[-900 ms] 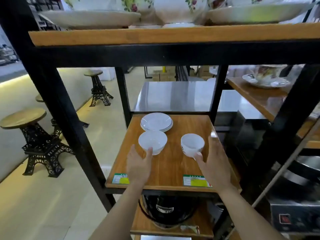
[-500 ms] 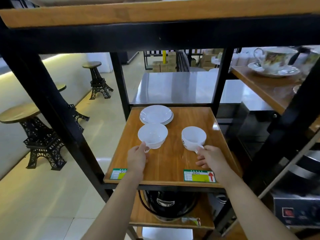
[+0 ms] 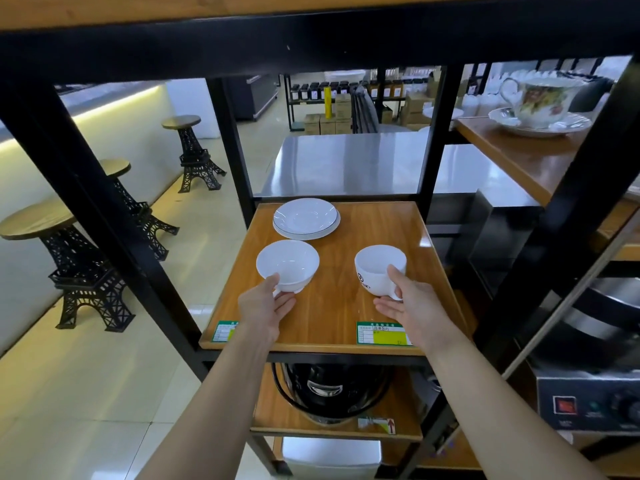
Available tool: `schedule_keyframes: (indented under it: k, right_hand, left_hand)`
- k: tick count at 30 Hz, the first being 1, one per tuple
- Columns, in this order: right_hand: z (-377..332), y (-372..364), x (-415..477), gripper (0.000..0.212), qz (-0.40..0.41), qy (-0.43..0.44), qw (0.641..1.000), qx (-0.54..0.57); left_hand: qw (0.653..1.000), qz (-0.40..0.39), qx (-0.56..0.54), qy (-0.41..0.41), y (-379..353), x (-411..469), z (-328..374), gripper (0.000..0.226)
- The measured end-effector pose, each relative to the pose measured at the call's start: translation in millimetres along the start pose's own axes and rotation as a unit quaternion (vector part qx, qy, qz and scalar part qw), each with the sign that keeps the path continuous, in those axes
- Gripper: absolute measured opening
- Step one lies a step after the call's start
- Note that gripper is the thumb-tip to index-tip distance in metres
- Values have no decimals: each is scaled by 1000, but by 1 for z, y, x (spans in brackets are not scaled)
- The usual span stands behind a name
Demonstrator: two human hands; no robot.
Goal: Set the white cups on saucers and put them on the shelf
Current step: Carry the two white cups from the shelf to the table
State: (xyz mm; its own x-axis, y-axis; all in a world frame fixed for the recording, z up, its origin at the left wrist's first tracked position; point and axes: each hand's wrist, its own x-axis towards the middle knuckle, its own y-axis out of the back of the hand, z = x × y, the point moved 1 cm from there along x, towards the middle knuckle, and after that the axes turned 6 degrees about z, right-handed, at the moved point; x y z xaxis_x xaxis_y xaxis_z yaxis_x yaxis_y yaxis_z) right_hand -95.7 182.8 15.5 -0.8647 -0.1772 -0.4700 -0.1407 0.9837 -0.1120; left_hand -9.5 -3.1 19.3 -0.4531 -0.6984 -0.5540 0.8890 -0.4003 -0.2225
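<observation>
Two white cups sit over a wooden shelf (image 3: pixel 339 306) in a black frame. My left hand (image 3: pixel 265 308) grips the left cup (image 3: pixel 288 263) at its near side, thumb on the rim. The right cup (image 3: pixel 379 271), with a dark logo, is tilted and held by my right hand (image 3: pixel 412 308), thumb on the rim and fingers under the base. Behind the left cup lies a small stack of white saucers (image 3: pixel 304 218) at the shelf's back left. The cup handles are hidden by my hands.
Black uprights (image 3: pixel 429 133) flank the shelf and a black crossbeam (image 3: pixel 311 39) runs overhead. Below sits a black cooker (image 3: pixel 329 389). A floral cup and saucer (image 3: pixel 540 105) stand on the right-hand shelf. Tower-shaped stools (image 3: pixel 83 271) stand on the floor left.
Both hands went from hovering open near the cups to gripping them. The right cup is now tilted and lifted in my right hand. The view moved closer and lower.
</observation>
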Motion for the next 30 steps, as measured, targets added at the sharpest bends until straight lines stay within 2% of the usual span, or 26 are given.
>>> schedule_keyframes:
  k: [3, 8, 10, 12, 17, 20, 22, 26, 30]
  right_hand:
    - [9, 4, -8, 61, -19, 38, 999, 18]
    - [12, 6, -42, 54, 44, 48, 997, 46]
    - [14, 11, -61, 42, 64, 65, 994, 56]
    - [19, 20, -82, 33, 80, 83, 991, 74]
    - [51, 55, -138, 40, 150, 95, 981, 83]
    - [73, 83, -173, 25, 185, 88, 971, 119]
    - [88, 105, -199, 24, 227, 81, 962, 128]
    - [121, 163, -253, 30, 314, 74, 938, 128]
    - [149, 234, -313, 30, 401, 86, 899, 153]
  left_hand:
    - [1000, 3, 8, -21, 13, -10, -1, 58]
    - [995, -1, 47, -87, 33, -42, 5, 57]
    - [993, -19, 57, -100, 41, -56, 9, 55]
    - [989, -51, 76, -117, 50, -70, 11, 56]
    - [971, -128, 145, -139, 75, -110, 4, 47]
    - [958, -186, 183, -123, 81, -131, -11, 43]
    - [942, -231, 216, -108, 76, -149, -26, 40]
    - [912, -301, 263, -93, 49, -200, -66, 54]
    - [867, -394, 298, -72, 19, -267, -121, 51]
